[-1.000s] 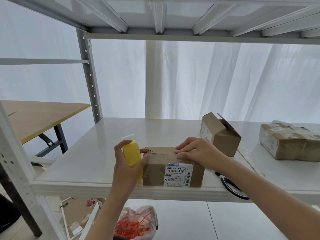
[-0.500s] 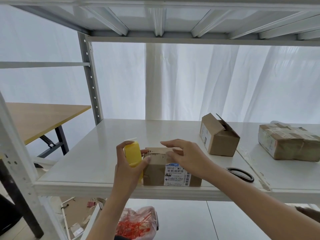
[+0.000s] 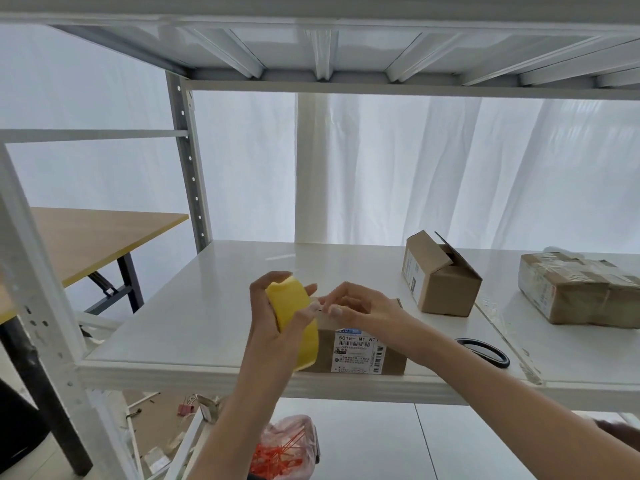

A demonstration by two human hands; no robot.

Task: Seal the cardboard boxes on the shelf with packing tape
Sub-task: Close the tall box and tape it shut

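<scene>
Head view: the right hand (image 3: 360, 306) has left the lid of the small box (image 3: 360, 348) at the front edge of the shelf (image 3: 194, 323) and now pinches at the yellow tape roll (image 3: 287, 301) gripped in the left hand (image 3: 273, 336), so a fresh strip looks about to be pulled. Whether it has caught the tape end I cannot tell; the hands hide the box's seam.

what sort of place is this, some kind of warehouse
Likely a small packing or storage area: a white metal shelving rack holds brown cardboard boxes, black-handled scissors lie on it, and the left hand grips a yellow roll of packing tape.
</scene>
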